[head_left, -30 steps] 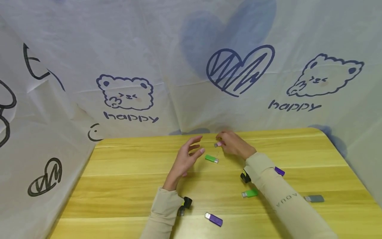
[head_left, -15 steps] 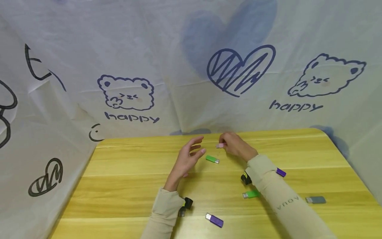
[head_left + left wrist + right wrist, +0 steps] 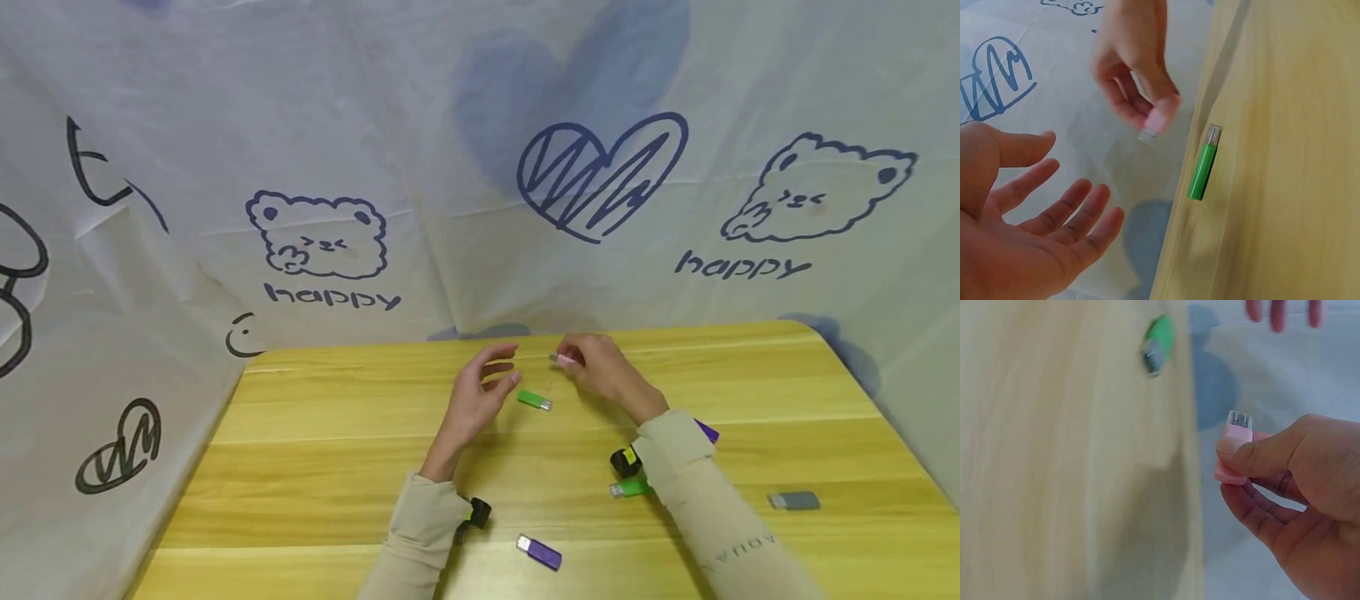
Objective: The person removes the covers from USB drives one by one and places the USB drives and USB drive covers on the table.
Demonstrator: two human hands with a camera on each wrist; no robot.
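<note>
My right hand (image 3: 600,367) pinches a pink USB stick (image 3: 1235,450) between thumb and fingers, its clear-capped connector pointing away from the palm. In the head view the stick is held above the far part of the table. My left hand (image 3: 480,392) hovers to the left with its fingers apart and relaxed, holding nothing. A green USB stick (image 3: 534,400) lies on the table between the two hands; the left wrist view shows this green stick (image 3: 1204,165) beyond the left fingertips.
On the wooden table (image 3: 322,467) lie a second green USB stick (image 3: 628,488) by the right wrist, a purple one (image 3: 540,552) in front, another purple one (image 3: 707,431) partly behind the right sleeve, and a grey one (image 3: 797,500) at right. A printed cloth (image 3: 450,167) hangs behind.
My right hand has lifted the pink USB stick a little and drawn it slightly right, with the forearm swinging right. The left hand has shifted slightly to the right.
</note>
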